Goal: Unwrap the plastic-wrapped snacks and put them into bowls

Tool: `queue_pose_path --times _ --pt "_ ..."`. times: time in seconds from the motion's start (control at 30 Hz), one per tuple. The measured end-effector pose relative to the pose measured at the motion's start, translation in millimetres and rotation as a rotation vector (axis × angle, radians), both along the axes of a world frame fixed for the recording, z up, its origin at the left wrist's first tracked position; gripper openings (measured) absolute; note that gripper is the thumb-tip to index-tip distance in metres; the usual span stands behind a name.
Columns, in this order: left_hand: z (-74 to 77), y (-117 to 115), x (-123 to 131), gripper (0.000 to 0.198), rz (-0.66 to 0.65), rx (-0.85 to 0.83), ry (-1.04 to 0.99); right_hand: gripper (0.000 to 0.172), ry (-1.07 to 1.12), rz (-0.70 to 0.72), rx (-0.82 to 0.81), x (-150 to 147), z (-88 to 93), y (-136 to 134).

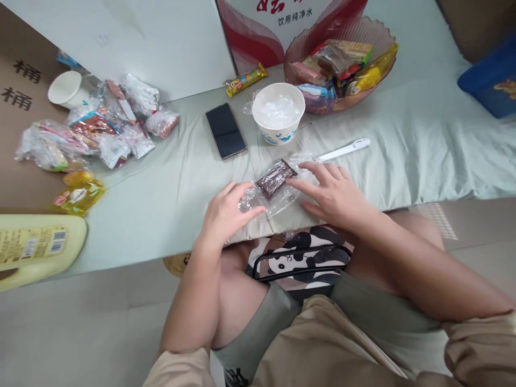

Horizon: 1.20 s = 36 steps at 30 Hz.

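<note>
A small dark brown wrapped snack [276,179] lies on a sheet of clear plastic wrap [282,203] near the front edge of the cloth-covered surface. To its left is my left hand [228,209], thumb and fingers apart around a fold of the plastic, not visibly pinching it. My right hand [334,193] is spread on the other side, a fingertip at or very close to the snack's right end. Just beyond the right fingers lies a white plastic utensil [344,150], its near end partly hidden by the plastic. A paper cup [279,115] with clear plastic inside stands behind the snack.
A black phone [226,130] lies left of the cup. Behind stand a pink bowl of snacks [296,56], a yellow snack stick [245,79] and a red-and-white box [258,32]. Bagged snacks [94,129], another paper cup [66,88] and a yellow jug [76,236] sit at left.
</note>
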<state>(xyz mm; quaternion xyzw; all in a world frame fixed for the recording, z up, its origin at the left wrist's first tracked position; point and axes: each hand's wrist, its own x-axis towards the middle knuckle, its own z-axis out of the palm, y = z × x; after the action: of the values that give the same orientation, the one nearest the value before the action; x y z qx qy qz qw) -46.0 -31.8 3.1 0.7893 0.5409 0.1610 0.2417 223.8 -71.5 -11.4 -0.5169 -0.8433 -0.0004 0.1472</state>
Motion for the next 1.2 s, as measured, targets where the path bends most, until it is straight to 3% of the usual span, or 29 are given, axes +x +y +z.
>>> queue_pose_path --times 0.13,0.23,0.33,0.5,0.63,0.7,0.8,0.87,0.97,1.1,1.2 --pt "-7.3 5.4 11.0 0.043 -0.041 0.138 -0.022 0.013 0.065 0.118 0.108 -0.6 -3.3 -0.3" --pt "-13.7 12.2 14.7 0.018 -0.128 0.04 -0.096 0.018 0.096 0.251 0.105 2.0 -6.7 3.1" --pt "-19.0 18.4 15.3 0.009 -0.078 -0.044 -0.278 0.021 0.12 0.287 -0.014 5.6 -9.9 6.9" --pt "-26.1 24.5 12.4 0.019 0.058 -0.12 -0.473 0.019 0.065 0.225 -0.049 7.1 -10.5 6.5" --pt "-21.4 23.7 12.7 0.018 0.098 -0.014 -0.45 0.015 0.038 0.218 -0.003 5.7 -9.4 5.3" --pt "-15.2 18.9 18.0 0.023 0.011 0.054 -0.352 0.014 0.074 0.161 0.061 4.3 -8.1 5.4" --pt "-7.4 7.9 31.2 0.048 -0.193 0.044 -0.243 0.015 0.189 -0.033 0.199 2.0 -4.5 5.6" --pt "-5.3 1.4 39.4 0.038 -0.24 0.029 -0.238 0.014 0.249 -0.172 0.3 0.5 -2.3 5.3" --pt "-5.6 -2.9 45.2 0.008 -0.083 -0.046 -0.406 0.014 0.32 -0.264 0.375 -0.8 -1.3 4.8" --pt "-5.1 0.0 42.4 0.028 0.223 -0.366 -0.795 0.015 0.419 -0.254 0.342 -0.7 -4.0 6.0" --pt "-5.0 3.2 39.7 0.041 0.26 -0.579 -0.937 0.012 0.483 -0.212 0.263 -1.0 -5.9 7.7"
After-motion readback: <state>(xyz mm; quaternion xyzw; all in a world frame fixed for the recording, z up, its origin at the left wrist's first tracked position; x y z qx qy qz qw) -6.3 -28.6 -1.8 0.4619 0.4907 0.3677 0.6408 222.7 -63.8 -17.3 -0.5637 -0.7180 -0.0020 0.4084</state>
